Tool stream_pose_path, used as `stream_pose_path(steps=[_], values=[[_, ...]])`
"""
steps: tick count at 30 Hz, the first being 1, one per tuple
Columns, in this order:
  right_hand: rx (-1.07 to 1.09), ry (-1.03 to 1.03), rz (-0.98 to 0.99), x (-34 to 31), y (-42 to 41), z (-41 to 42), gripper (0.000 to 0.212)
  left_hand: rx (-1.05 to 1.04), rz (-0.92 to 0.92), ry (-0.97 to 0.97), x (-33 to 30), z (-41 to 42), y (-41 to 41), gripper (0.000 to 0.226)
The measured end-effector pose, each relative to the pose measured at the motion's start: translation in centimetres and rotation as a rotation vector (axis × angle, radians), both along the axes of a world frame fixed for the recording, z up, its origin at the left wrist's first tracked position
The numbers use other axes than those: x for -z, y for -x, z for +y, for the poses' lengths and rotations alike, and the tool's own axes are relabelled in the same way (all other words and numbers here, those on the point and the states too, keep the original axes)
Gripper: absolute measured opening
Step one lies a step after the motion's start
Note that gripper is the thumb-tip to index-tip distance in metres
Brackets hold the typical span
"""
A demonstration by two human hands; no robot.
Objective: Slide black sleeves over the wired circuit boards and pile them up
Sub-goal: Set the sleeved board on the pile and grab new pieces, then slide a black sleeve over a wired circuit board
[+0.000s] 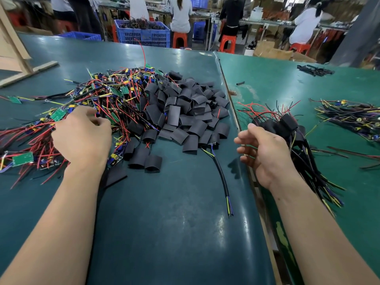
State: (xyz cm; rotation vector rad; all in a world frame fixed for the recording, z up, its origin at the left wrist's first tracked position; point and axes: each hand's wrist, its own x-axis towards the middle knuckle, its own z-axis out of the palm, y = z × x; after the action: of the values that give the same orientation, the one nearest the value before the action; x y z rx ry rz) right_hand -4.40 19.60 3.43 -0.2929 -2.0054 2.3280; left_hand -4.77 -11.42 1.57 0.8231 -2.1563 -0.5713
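The left hand (82,136) rests in the tangle of wired circuit boards (98,95) at left, fingers curled among the wires; whether they pinch one is unclear. Black sleeves (185,112) are heaped just right. The right hand (265,153), fingers loosely curled and holding nothing, hangs beside the sleeved pile (287,124).

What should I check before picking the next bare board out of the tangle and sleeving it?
1. Left hand on the tangle of bare wired boards: ok, it rests on the pile with fingers curled.
2. A single board singled out in its fingers: cannot tell, the fingertips are hidden among the wires.
3. Right hand free to take a sleeve: ok, its fingers are loosely curled and hold nothing.
4. Stock of black sleeves: ok, a large heap lies between the hands.
5. Sleeved bundle set down on the right mat: ok, it lies just beyond the right hand.
6. Loose cable crossing the working space: not ok, it may snag.
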Motion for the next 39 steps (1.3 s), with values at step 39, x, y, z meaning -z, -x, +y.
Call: stream_pose_path(steps=[39], values=[[-0.476,0.052,0.192,0.6,-1.0,-2.1,0.025,1.188,0.51,0.303,0.1,12.1,-2.1,0.019]])
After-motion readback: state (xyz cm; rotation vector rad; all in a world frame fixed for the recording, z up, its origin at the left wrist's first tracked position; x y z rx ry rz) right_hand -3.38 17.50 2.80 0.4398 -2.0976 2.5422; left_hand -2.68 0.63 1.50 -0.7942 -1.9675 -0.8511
